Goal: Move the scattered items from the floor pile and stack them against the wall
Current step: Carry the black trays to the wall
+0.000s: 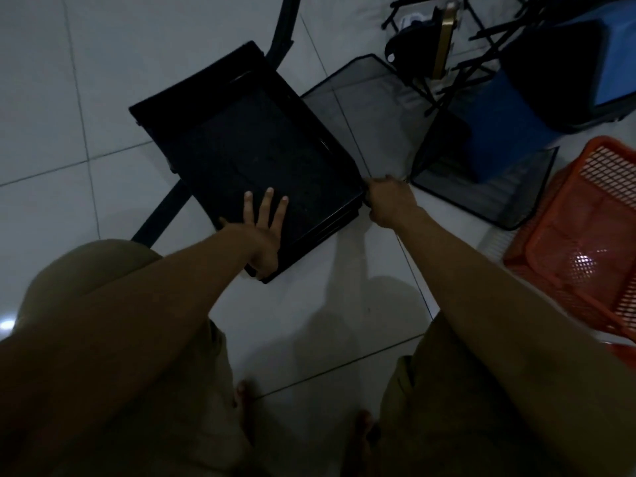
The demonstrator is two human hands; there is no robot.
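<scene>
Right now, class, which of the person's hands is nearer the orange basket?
Right. The right hand grips the mesh tray's corner, left of the orange basket; the left hand rests on the black trays, farther left.

white tiled floor (pixel 103 98) | olive shorts (pixel 192 373) | bare feet (pixel 244 397)

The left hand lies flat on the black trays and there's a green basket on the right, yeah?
Not quite: the basket is orange, not green, as the head view shows. The left hand does lie flat, fingers spread, on the black trays.

Two mesh trays (pixel 371 122), one orange basket (pixel 585 242)
</scene>
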